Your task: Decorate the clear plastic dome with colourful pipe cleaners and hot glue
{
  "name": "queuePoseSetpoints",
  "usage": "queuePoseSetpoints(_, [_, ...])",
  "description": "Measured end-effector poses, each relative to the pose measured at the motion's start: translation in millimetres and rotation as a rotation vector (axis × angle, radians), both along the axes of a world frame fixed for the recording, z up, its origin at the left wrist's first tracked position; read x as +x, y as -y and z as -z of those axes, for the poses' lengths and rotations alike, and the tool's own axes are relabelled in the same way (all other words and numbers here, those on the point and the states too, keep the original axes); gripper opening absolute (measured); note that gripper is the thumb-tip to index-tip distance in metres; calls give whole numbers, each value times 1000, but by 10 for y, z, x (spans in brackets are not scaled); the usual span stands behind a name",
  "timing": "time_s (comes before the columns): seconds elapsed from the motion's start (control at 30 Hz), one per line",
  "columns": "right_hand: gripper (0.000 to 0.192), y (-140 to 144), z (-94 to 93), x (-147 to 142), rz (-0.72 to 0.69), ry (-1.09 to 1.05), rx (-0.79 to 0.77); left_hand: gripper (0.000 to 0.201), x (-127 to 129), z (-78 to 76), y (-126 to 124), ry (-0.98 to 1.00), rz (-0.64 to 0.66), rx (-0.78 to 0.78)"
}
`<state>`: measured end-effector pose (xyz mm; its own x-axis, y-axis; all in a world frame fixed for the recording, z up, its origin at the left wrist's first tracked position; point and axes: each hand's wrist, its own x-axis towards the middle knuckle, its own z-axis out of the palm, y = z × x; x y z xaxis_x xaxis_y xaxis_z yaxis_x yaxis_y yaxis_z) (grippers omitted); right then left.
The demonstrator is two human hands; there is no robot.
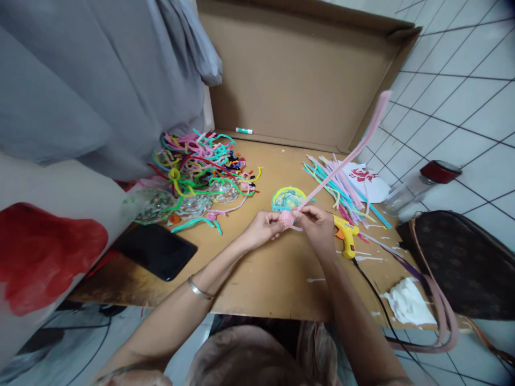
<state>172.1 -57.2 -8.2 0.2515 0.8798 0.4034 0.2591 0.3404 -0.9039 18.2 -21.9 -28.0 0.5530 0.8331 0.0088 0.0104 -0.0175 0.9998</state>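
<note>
My left hand (263, 229) pinches a small pink coil (286, 219) above the middle of the table. Close against it, my right hand (316, 225) is closed on a long pink pipe cleaner (341, 163), which runs up and to the right from my fingers. The pipe cleaner appears to join the coil, though my fingertips hide the spot. Just behind my hands lies a round, yellow-rimmed piece (288, 197) with a mottled pale middle. A yellow hot glue gun (346, 236) rests beside my right hand, its nozzle partly hidden.
A tangled heap of coloured pipe cleaners (201, 161) covers the back left. Straight ones (338, 185) lie at right. A black phone (156, 251), glue stick (244, 130), clear bottle (418, 185), crumpled tissue (408, 303) and brown bag (462, 262) stand around. The glue gun's cord (376, 295) crosses the right side.
</note>
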Motion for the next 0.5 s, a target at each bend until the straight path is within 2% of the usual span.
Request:
queuePoseSetpoints(0.2, [22,-41,37,31,-65,-196,-182,49,-2,-33,22,-3,24,20])
queuePoseSetpoints(0.5, [22,9,37,35,-22,-179,-165,47,8,-35,28,0,78,27])
